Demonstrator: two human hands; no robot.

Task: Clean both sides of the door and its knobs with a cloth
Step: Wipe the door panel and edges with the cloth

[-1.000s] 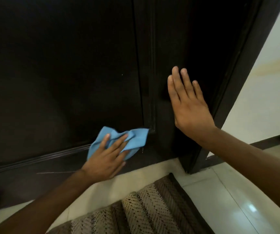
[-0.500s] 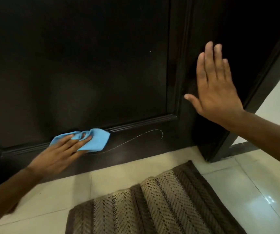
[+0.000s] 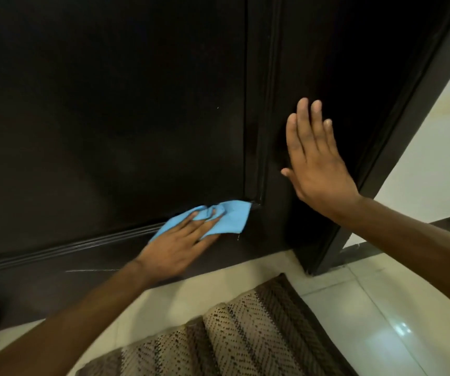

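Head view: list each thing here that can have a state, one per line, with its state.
Dark brown wooden door: being wiped low down, at its bottom moulding.
Light blue cloth: bunched, pressed against the door's lower panel corner.
Left hand: fingers straight, pressing the cloth.
Right hand: open, palm toward the door's side rail.
Brown and beige striped woven mat: rumpled on the tiled floor.
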